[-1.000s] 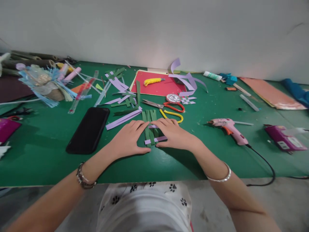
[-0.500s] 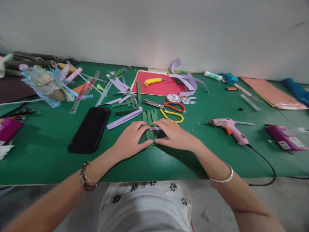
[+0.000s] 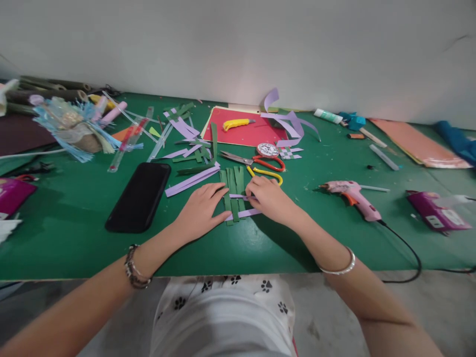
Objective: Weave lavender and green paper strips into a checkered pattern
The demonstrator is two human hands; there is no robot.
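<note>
Several green paper strips (image 3: 238, 181) lie side by side on the table before me, pointing away from me. Two purple paper strips cross them: the upper purple strip (image 3: 238, 196) and the lower purple strip (image 3: 249, 213), both passing over and under the green ones. My left hand (image 3: 199, 207) rests at the left edge of this weave, fingers stretched out and thumb apart, touching the strips. At the right side, my right hand (image 3: 271, 198) has its fingers closed on the right end of the upper purple strip. The lower strip's right end reaches under that hand.
Scissors (image 3: 238, 158) with red and yellow handles lie just beyond the weave. A black phone (image 3: 138, 197) is at left; a pink glue gun (image 3: 351, 196) with a cord is at right. Behind are red paper (image 3: 260, 134), a yellow cutter (image 3: 236, 124) and loose purple strips (image 3: 293, 124).
My right hand has shifted right, off the middle of the weave, and its fingers have closed on the upper purple strip's end. More of the strips shows. My left hand has barely moved.
</note>
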